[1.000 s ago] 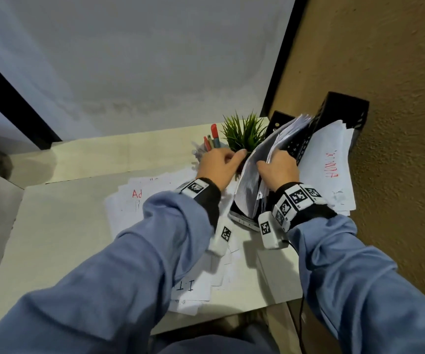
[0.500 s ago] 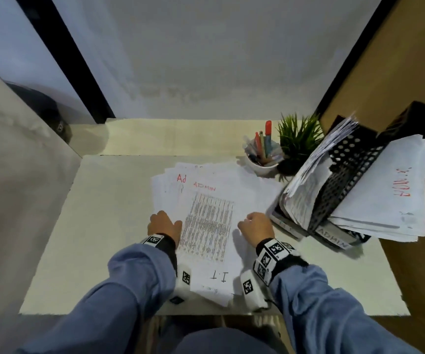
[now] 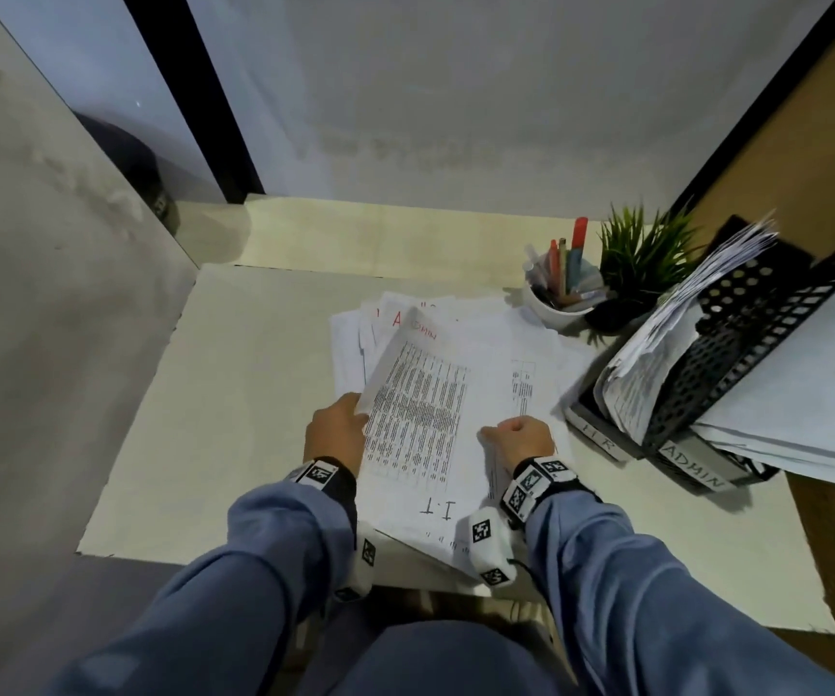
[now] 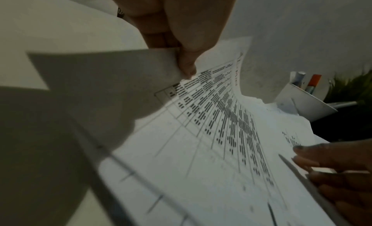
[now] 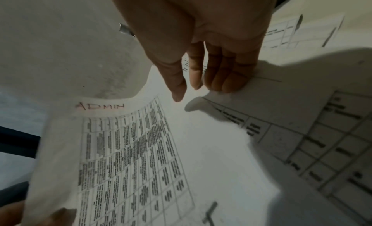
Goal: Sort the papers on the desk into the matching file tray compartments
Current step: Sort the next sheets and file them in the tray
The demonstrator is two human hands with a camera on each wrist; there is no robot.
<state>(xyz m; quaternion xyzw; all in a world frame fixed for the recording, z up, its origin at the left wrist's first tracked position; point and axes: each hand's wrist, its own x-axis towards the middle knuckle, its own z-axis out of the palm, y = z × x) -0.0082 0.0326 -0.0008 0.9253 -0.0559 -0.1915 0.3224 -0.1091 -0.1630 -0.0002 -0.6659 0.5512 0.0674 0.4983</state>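
Note:
A loose pile of papers (image 3: 506, 354) lies in the middle of the desk (image 3: 235, 394). Its top sheet (image 3: 420, 409) has a printed table and a red "ADMIN" mark (image 5: 100, 106). My left hand (image 3: 350, 416) pinches that sheet's left edge (image 4: 173, 65) between thumb and fingers and curls it upward. My right hand (image 3: 501, 437) is at the sheet's right side, its straight fingers (image 5: 221, 79) resting on the papers and its thumb apart. A sheet marked "I.T" (image 3: 438, 509) lies underneath. The black perforated file tray (image 3: 737, 354) stands at the right, stuffed with papers, with labels "H R" (image 3: 598, 437) and "ADMIN" (image 3: 691, 469).
A white cup of pens (image 3: 556, 303) and a small green plant (image 3: 641, 258) stand behind the pile, beside the tray. Walls close in at the left, the back and the right. The desk's front edge is just below my wrists.
Both hands came back from the file tray to the pile. Since half a second ago my left hand has taken the ADMIN sheet's left edge and lifted it.

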